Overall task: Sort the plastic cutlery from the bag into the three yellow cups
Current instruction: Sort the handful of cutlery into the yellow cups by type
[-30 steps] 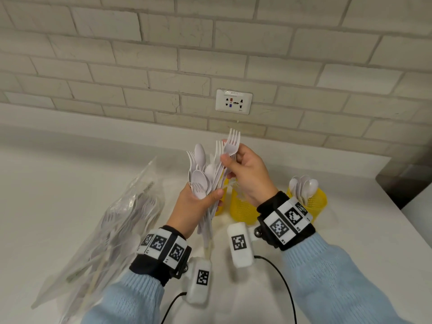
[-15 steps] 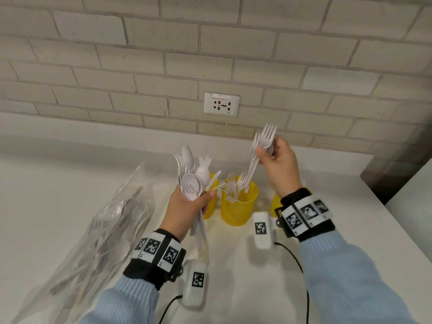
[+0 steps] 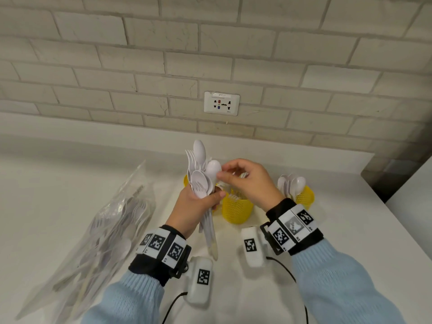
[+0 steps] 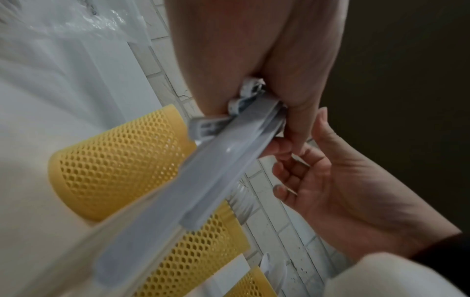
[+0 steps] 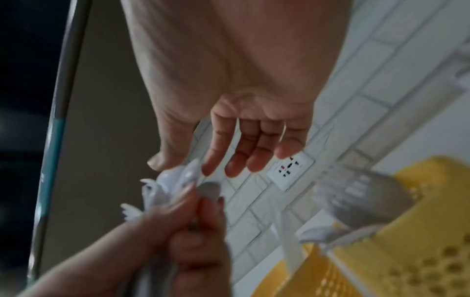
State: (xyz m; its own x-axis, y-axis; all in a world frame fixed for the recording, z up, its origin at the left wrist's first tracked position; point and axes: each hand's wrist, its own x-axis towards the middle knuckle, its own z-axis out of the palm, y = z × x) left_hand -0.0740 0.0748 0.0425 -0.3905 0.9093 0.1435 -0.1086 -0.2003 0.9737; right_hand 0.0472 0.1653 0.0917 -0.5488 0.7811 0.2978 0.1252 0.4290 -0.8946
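Now my left hand (image 3: 194,206) clenched round cutlery bundle (image 3: 201,176), held upright above cups (image 3: 237,209). My right hand (image 3: 245,181) fingers relaxed, tips at top spoon (image 3: 213,169), grasping nothing I see. Bag (image 3: 93,232) flat on surface (image 3: 350,218), left.

No legible text on anything.

— Head view: looking down and forward from above at the counter (image 3: 304,230), wall (image 3: 210,54) beyond, both hands in frame.

— Left wrist?

— Very close, aimed along the left hand (image 4: 241,50) past blurred handles toward the cups (image 4: 122,160).

— Right wrist?

— Equally close, pointing along the right hand (image 5: 241,80) at the wall. Shared across all three: hands, cups, brick wall.
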